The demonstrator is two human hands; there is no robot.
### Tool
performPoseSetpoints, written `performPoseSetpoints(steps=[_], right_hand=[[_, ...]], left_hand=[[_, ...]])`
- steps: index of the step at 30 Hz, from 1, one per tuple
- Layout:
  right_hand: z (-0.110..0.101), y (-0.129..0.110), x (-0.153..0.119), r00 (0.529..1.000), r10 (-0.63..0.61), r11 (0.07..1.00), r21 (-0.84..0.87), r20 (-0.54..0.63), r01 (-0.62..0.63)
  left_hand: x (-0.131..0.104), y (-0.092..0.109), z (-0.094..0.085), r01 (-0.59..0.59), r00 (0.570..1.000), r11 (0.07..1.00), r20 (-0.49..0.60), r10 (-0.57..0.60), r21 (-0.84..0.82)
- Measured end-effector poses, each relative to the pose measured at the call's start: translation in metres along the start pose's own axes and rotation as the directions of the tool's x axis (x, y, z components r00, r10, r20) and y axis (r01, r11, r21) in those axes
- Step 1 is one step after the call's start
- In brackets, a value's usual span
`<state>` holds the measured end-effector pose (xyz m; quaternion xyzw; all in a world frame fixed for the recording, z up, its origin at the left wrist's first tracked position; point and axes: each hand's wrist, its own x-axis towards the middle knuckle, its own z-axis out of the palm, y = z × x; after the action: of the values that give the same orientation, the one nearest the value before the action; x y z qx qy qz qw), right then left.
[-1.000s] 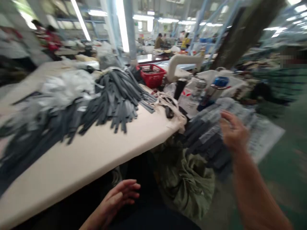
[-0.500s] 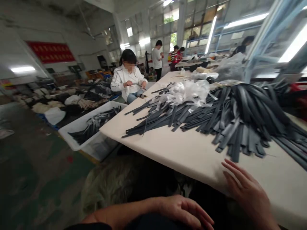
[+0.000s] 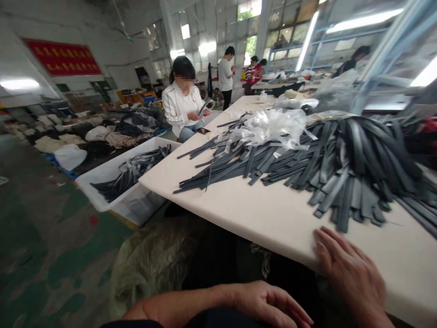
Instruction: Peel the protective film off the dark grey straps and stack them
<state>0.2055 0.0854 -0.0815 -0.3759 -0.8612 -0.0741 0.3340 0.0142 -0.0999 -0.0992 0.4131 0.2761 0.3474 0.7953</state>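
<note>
My right hand point(image 3: 351, 264) rests on the front edge of the pale table point(image 3: 246, 214), fingers lightly bent and holding nothing. Just beyond its fingertips lie the ends of a big heap of dark grey flat strips point(image 3: 351, 182), which fans out across the tabletop. Below the table edge, near my body, my left hand point(image 3: 266, 303) hangs loosely with its fingers stretched and a little apart, nothing in it. White translucent plastic strips point(image 3: 273, 127) sit bunched on top of the grey ones.
A white plastic bin point(image 3: 136, 205) with more dark strips stands at the table's left end. Behind it sits a co-worker point(image 3: 184, 109) holding a strip, a phone point(image 3: 203, 130) close by on the table. A pale sack point(image 3: 150, 264) lies under the table. Fabric piles point(image 3: 112, 132) cover the floor.
My right hand has settled lower onto the table edge, its fingers closer to the surface. My left hand stays nearly still. The co-worker's hands and strip are raised slightly. The view has shifted a little.
</note>
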Motion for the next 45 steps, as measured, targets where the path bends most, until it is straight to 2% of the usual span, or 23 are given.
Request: performPoseSetpoints(steps=[2,5,7,8,10,12,13,15,17,18,19,21,24,28,30,33,36,38,39,41,42,44,45], right_hand=[[-0.005,-0.004,0.0,0.999,-0.016,0.996,-0.084,0.033,0.019],[-0.008,-0.006,0.001,0.998,-0.018,0.993,-0.116,0.052,0.024],[-0.008,-0.006,0.0,0.999,-0.01,0.992,-0.128,0.05,0.016],[-0.008,-0.006,-0.001,0.999,-0.008,0.991,-0.131,0.048,0.015],[-0.007,-0.005,-0.002,0.999,-0.007,0.991,-0.134,0.046,0.013],[-0.006,-0.005,-0.003,0.999,-0.006,0.991,-0.132,0.05,0.013],[-0.006,-0.005,-0.004,0.999,-0.004,0.991,-0.133,0.053,0.011],[-0.007,-0.005,-0.004,0.999,-0.003,0.991,-0.135,0.052,0.01],[-0.007,-0.005,-0.004,0.999,-0.004,0.99,-0.137,0.05,0.011],[-0.007,-0.005,-0.004,0.999,-0.004,0.99,-0.138,0.048,0.01],[-0.007,-0.005,-0.004,0.999,-0.002,0.99,-0.139,0.045,0.008],[-0.006,-0.004,-0.003,0.999,0.011,0.99,-0.143,0.036,-0.005],[-0.006,-0.003,-0.003,0.999,0.017,0.989,-0.148,0.028,-0.013],[-0.011,0.0,-0.006,0.999,0.012,0.989,-0.145,0.034,-0.007],[-0.015,0.002,-0.008,0.999,0.022,0.988,-0.153,0.035,-0.016],[-0.018,0.005,-0.013,0.998,0.052,0.987,-0.158,0.046,-0.044],[-0.018,0.007,-0.015,0.992,0.103,0.987,-0.134,0.068,-0.093],[-0.019,0.006,-0.014,0.985,0.154,0.985,-0.09,0.076,-0.147],[-0.021,0.004,-0.012,0.98,0.182,0.983,-0.042,0.086,-0.179],[-0.027,-0.007,-0.007,0.96,0.245,0.956,0.131,0.135,-0.263],[-0.032,-0.017,-0.003,0.942,0.277,0.912,0.256,0.188,-0.319],[-0.042,-0.044,0.005,0.885,0.288,0.726,0.519,0.365,-0.45],[-0.045,-0.061,0.009,0.844,0.245,0.581,0.625,0.477,-0.521]], left_hand=[[-0.009,0.009,0.006,-0.024,0.998,1.0,-0.061,0.025,0.018],[-0.021,0.031,0.007,-0.073,0.984,0.995,-0.156,0.084,0.072],[-0.027,0.05,0.001,-0.134,0.951,0.98,-0.259,0.17,0.15],[-0.03,0.06,-0.006,-0.172,0.916,0.963,-0.326,0.233,0.206],[-0.035,0.084,-0.024,-0.231,0.801,0.904,-0.458,0.386,0.359],[-0.043,0.111,-0.049,-0.232,0.633,0.811,-0.55,0.545,0.537],[-0.047,0.124,-0.063,-0.197,0.545,0.751,-0.567,0.618,0.63],[-0.057,0.15,-0.091,-0.046,0.36,0.588,-0.536,0.764,0.807],[-0.068,0.171,-0.117,0.195,0.196,0.414,-0.449,0.872,0.889],[-0.072,0.179,-0.129,0.325,0.132,0.364,-0.423,0.897,0.873],[-0.077,0.185,-0.14,0.437,0.085,0.353,-0.429,0.899,0.827],[-0.084,0.191,-0.158,0.563,0.046,0.428,-0.543,0.838,0.707],[-0.091,0.192,-0.175,0.563,0.056,0.563,-0.707,0.705,0.606],[-0.097,0.191,-0.181,0.436,0.067,0.671,-0.765,0.641,0.6],[-0.097,0.19,-0.177,0.314,0.104,0.741,-0.797,0.595,0.594],[-0.087,0.181,-0.159,0.115,0.197,0.814,-0.817,0.542,0.569],[-0.067,0.162,-0.126,-0.208,0.32,0.906,-0.85,0.418,0.368],[-0.053,0.146,-0.099,-0.389,0.461,0.913,-0.833,0.306,0.12],[-0.046,0.137,-0.084,-0.418,0.532,0.908,-0.803,0.267,0.025],[-0.034,0.12,-0.054,-0.363,0.654,0.931,-0.717,0.24,-0.02],[-0.029,0.111,-0.041,-0.307,0.711,0.952,-0.664,0.23,0.001],[-0.02,0.096,-0.016,-0.175,0.81,0.981,-0.554,0.193,0.086],[-0.017,0.088,-0.006,-0.109,0.854,0.986,-0.496,0.159,0.128]])
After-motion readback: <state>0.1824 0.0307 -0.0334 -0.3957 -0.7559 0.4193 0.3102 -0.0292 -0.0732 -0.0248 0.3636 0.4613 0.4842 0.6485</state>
